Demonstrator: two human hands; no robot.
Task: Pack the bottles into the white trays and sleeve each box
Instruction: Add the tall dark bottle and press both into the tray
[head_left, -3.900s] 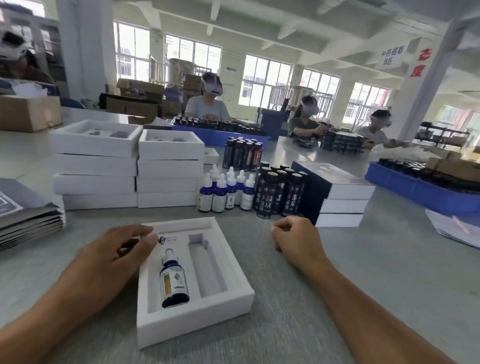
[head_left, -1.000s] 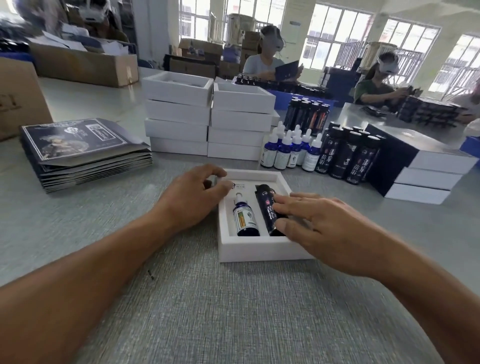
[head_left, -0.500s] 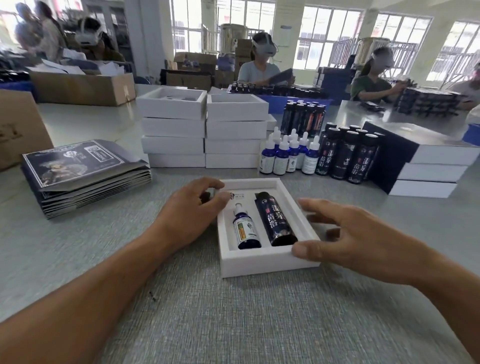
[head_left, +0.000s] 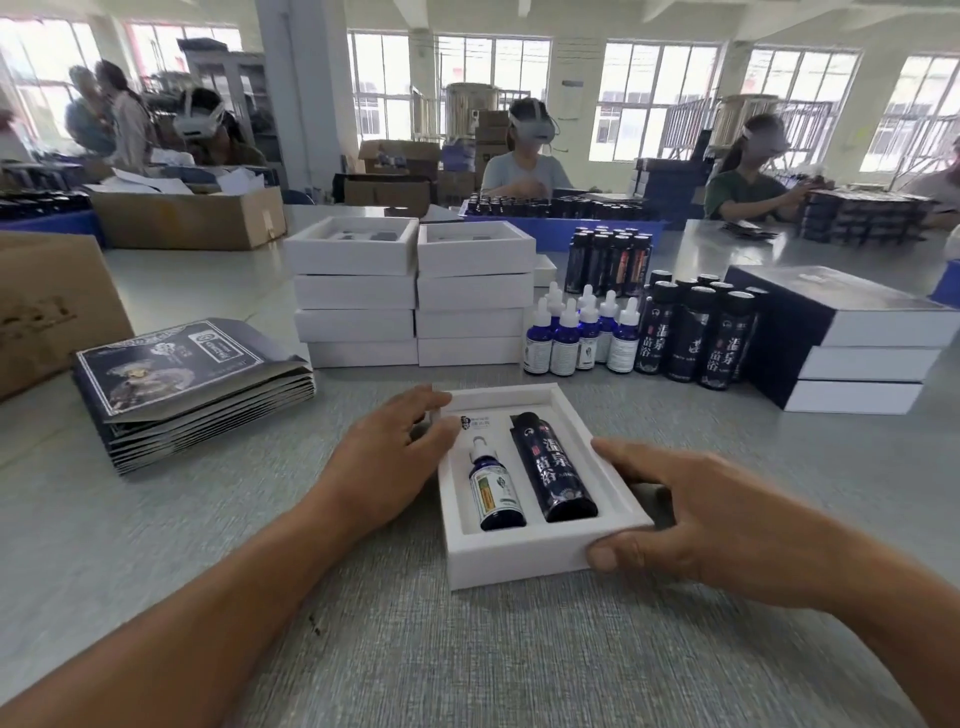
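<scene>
A white tray (head_left: 519, 564) lies on the grey table in front of me. In its left slot rests a small blue dropper bottle (head_left: 493, 488), and a tall dark bottle (head_left: 553, 467) fills the right slot. My left hand (head_left: 389, 452) holds the tray's left wall, thumb on the rim and fingers at the far left corner. My right hand (head_left: 722, 514) grips the right side, with its thumb on the near right corner and a finger along the right rim.
A pile of dark flat sleeves (head_left: 192, 384) sits at the left, beside a cardboard box (head_left: 47, 312). Behind the tray stand two stacks of white trays (head_left: 358, 312), blue dropper bottles (head_left: 576, 338), dark bottles (head_left: 696, 338) and sleeved boxes (head_left: 857, 338). People work at the far tables.
The dark bottle now lies in the right slot. My right hand left the bottle and moved to the tray's right edge, thumb closing on the near corner. My left hand stayed put.
</scene>
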